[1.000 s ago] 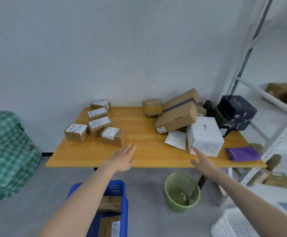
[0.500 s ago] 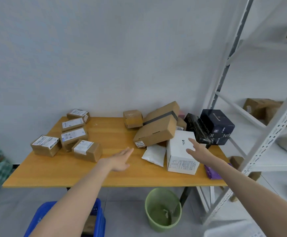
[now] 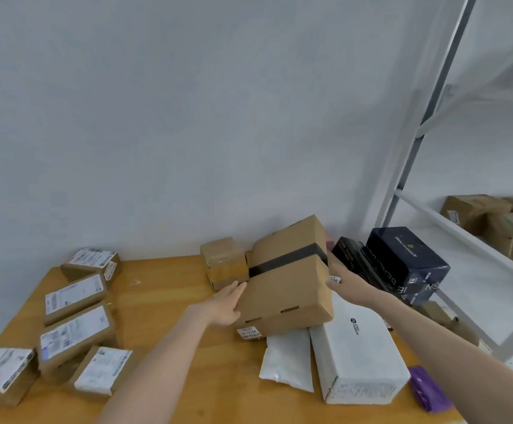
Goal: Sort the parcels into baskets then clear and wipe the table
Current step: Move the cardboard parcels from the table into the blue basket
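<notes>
A large flat cardboard box (image 3: 286, 289) with a black tape band lies tilted on the wooden table (image 3: 169, 307), propped on other parcels. My left hand (image 3: 226, 304) presses flat against its left side, fingers straight. My right hand (image 3: 345, 284) touches its right side, fingers extended. Below the box lie a white box (image 3: 356, 359) and a white mailer bag (image 3: 289, 362). Several small labelled cardboard parcels (image 3: 74, 328) sit at the table's left. A small brown box (image 3: 224, 261) stands behind the big one.
Black boxes (image 3: 402, 264) stand at the table's right back corner, and a purple pouch (image 3: 429, 390) lies at its front right. A white metal shelf rack (image 3: 414, 139) with cardboard boxes (image 3: 494, 221) stands to the right. The wall is close behind the table.
Both hands moved forward from over the table's front to the two sides of the large taped box. The view came closer to the table, so the baskets and bin on the floor dropped out of sight.
</notes>
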Motion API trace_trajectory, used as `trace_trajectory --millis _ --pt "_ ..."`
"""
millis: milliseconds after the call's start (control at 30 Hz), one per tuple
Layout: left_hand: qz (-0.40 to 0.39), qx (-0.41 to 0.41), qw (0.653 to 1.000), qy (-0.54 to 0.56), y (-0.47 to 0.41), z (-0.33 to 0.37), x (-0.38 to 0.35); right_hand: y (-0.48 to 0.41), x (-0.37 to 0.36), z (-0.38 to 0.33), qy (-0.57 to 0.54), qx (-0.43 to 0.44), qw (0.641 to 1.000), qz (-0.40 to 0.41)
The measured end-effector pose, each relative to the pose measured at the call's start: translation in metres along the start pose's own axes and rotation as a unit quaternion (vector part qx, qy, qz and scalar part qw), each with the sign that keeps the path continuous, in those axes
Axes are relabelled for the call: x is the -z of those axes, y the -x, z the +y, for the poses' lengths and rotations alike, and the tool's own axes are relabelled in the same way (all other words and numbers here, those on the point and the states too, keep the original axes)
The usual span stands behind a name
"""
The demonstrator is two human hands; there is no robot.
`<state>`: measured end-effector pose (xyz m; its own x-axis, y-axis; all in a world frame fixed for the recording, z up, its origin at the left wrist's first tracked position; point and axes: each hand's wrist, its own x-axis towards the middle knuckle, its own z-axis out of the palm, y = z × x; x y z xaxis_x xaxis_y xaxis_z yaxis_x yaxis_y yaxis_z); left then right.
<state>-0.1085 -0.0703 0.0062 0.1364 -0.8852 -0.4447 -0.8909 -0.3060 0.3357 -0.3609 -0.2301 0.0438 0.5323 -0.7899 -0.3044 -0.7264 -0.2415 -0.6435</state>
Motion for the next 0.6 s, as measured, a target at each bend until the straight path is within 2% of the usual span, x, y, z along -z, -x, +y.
trace_trajectory --millis 133,233,300,467,600 --pt "-0.012 0.009 1.000 0.011 -0.035 -0.030 0.013 -0.037 -0.029 0.005 -0.051 -0.051 0.997 -0.030" --pt "-0.036 0.005 0.999 0.020 -0.053 -0.047 0.014 -0.058 -0.053 0.014 -0.151 -0.158 0.976 0.021" --pt "-0.057 0.003 0.998 0.025 -0.062 -0.061 0.014 -0.067 -0.058 0.010 -0.179 -0.191 0.963 0.064" --pt "-0.072 0.015 0.996 0.043 -0.071 -0.079 0.024 -0.084 -0.045 -0.001 -0.213 -0.188 0.949 0.134" --pt "-0.082 0.004 0.993 0.090 -0.069 -0.062 0.040 -0.083 -0.030 -0.022 -0.136 -0.119 0.951 0.250"
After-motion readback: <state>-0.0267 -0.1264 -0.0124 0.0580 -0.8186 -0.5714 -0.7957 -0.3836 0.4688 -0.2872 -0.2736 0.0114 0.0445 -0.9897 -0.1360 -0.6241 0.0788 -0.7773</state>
